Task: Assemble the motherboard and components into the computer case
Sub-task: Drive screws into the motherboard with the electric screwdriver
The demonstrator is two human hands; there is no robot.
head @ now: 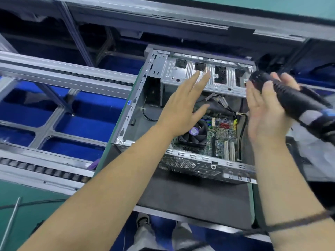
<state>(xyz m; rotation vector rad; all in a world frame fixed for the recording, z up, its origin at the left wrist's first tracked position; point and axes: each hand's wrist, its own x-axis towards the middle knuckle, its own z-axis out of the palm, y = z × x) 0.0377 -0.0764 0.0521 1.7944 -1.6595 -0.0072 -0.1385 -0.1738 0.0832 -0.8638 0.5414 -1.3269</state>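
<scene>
Holding a black, thick electric screwdriver (290,98), the right hand (266,113) has its fingers loosely around it, while the left hand (183,105) hovers flat and open. Both are over the open grey metal computer case (181,156) on the tabletop (32,211). The green motherboard (221,136) already lies inside, so I think screwing it down comes next, and that needs the tip set right on a screw hole.
</scene>
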